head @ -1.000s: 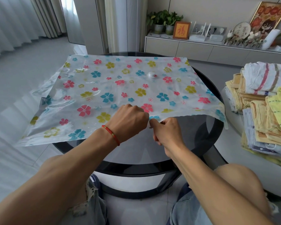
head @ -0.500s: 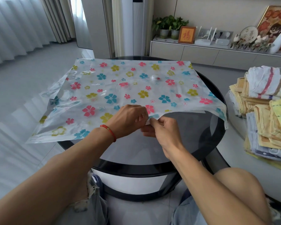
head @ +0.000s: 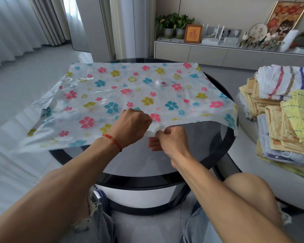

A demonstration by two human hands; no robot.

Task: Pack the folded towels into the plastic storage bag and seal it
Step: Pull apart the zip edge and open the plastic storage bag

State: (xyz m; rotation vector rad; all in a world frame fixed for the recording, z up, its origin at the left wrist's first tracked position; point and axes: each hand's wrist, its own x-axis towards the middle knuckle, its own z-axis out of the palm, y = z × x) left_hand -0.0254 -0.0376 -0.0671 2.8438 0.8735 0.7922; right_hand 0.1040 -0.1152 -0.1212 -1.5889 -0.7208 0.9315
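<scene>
Prising open the mouth of the flower-printed storage bag point(head: 130, 95) at its near edge.

Spread flat over the round glass table point(head: 165, 160), the bag has its opening facing the person, probably so towels can slide straight in. Left hand point(head: 130, 128) and right hand point(head: 170, 142) meet at the middle of that edge, each with fingers curled tight and pinching the plastic, seemingly one layer apiece to pull them apart. The folded towels point(head: 279, 116) sit stacked well apart on the right, none packed yet.
</scene>
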